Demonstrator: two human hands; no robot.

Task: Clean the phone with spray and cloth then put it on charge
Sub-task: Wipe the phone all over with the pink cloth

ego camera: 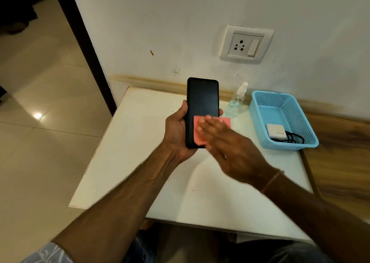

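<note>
Your left hand (pixel 176 130) grips phone (pixel 202 96), up over desk (pixel 140 142). Your right hand (pixel 224 142), fingers flat, presses pink cloth (pixel 197 136) on low part of screen. Push too hard, phone may slip, drop on desk. Charger (pixel 276 131) lies in blue basket (pixel 290 102).

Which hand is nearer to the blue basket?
Right. The right hand presses the pink cloth on the phone, just left of the basket; the left hand grips the phone from its far side, farther away.
</note>
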